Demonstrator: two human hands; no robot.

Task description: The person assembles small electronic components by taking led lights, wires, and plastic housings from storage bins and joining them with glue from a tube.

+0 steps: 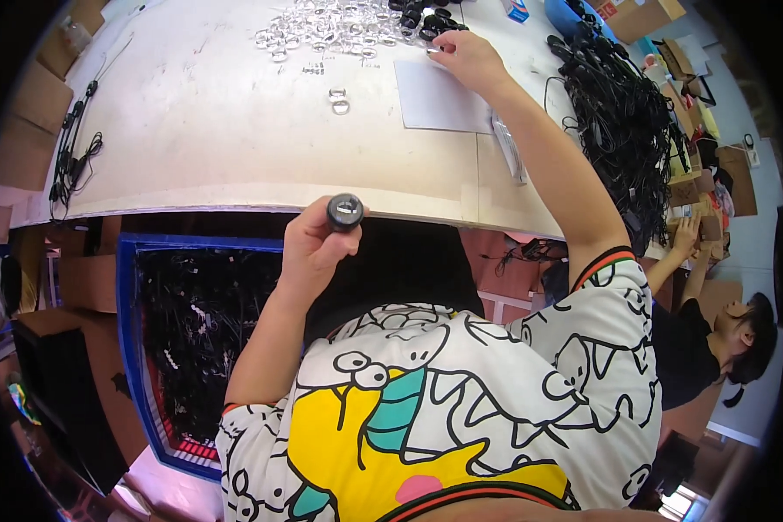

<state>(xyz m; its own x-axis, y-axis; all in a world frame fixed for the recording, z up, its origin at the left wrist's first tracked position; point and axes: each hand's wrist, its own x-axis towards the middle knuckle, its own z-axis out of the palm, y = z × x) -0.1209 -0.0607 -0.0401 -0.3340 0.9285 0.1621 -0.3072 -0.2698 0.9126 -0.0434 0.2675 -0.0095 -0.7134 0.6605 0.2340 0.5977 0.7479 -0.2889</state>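
My left hand (309, 252), near the table's front edge, is closed round a short black cylinder (345, 212) with a shiny, glass-like round end facing up. Across the table, my right hand (471, 59) pinches with thumb and forefinger at something small, too hidden to make out. Just beyond its fingertips lies a cluster of black round parts (431, 22). Left of these spreads a group of clear round lenses (326, 30). Two more clear lenses (339, 100) lie apart, nearer to me. A pale grey sheet (439, 96) sits beneath and beside my right wrist.
Heaped black cables (618, 130) cover the table's right side, by a blue bowl (574, 13). A thin black cord (74, 148) lies at the left. Below the edge stands a blue crate (130, 348) of dark parts. Another person (696, 348) works at far right.
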